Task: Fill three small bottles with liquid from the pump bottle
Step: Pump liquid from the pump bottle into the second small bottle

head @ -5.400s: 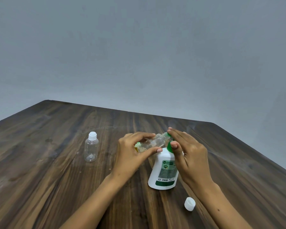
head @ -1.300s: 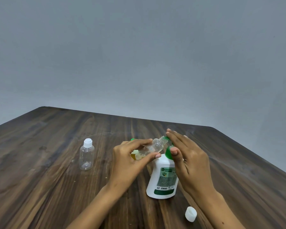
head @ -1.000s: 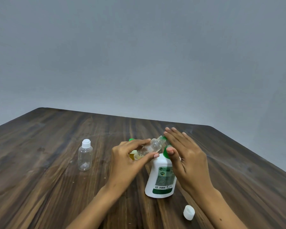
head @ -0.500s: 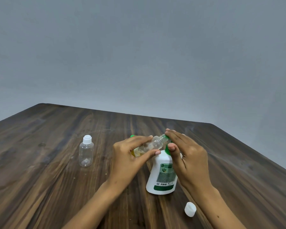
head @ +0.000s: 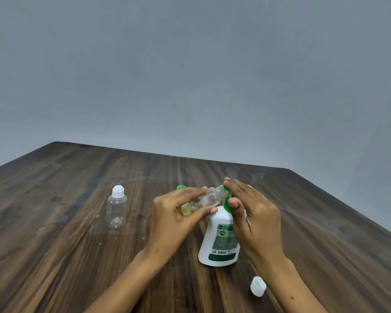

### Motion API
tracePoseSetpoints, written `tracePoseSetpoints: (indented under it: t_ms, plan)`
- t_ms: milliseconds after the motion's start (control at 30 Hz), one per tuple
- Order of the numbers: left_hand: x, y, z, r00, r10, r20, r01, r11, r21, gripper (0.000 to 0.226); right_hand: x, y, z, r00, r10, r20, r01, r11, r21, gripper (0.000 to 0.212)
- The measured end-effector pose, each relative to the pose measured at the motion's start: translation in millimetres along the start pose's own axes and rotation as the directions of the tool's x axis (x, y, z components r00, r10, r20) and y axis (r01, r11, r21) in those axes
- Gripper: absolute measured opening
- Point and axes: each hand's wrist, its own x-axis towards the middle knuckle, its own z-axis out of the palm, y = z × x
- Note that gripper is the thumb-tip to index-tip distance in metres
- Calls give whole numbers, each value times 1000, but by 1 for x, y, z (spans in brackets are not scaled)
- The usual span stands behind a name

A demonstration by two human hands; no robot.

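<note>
One small bottle (head: 207,200) tilted (mouth rightward)

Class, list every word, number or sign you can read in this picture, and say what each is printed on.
"ORIGIN", cut off by the right hand: top of the pump bottle label.
Shield badge below it: too small to read.
Fine print and barcode row lower down: too blurred to read.
Held small bottle, capped small bottle, loose cap: no text.
</note>
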Motion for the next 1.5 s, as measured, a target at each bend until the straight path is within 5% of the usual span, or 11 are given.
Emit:
tracePoseSetpoints:
  t_ms: [1500]
  plan:
    - [3,4,-1,999,-38,-16,38,999,-27,40,6,2,0,999,0,-33,2,999,52,80]
